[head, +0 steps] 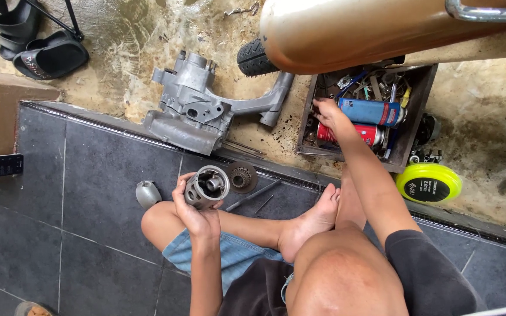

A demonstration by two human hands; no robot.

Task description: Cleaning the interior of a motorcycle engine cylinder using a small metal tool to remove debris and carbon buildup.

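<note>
My left hand (191, 212) grips a round metal engine part (207, 186), a cylindrical piece with a hollow centre, held above my left knee. My right hand (330, 113) reaches into a dark wooden toolbox (418, 111) and rests among the tools, next to a blue spray can (371, 111) and a red can (355, 133); whether it grips anything is hidden. A toothed round gear part (242, 176) lies on the dark tiles just right of the held part. I sit on the floor with bare legs folded.
A grey metal engine casing (191, 105) lies on the wet concrete ahead, beside a small tyre (253, 57) and a tan scooter body (370, 29). A small grey cover (147, 193) and thin rods (253, 196) lie on the tiles. A yellow round case (428, 182) and black sandals (42, 50) lie nearby.
</note>
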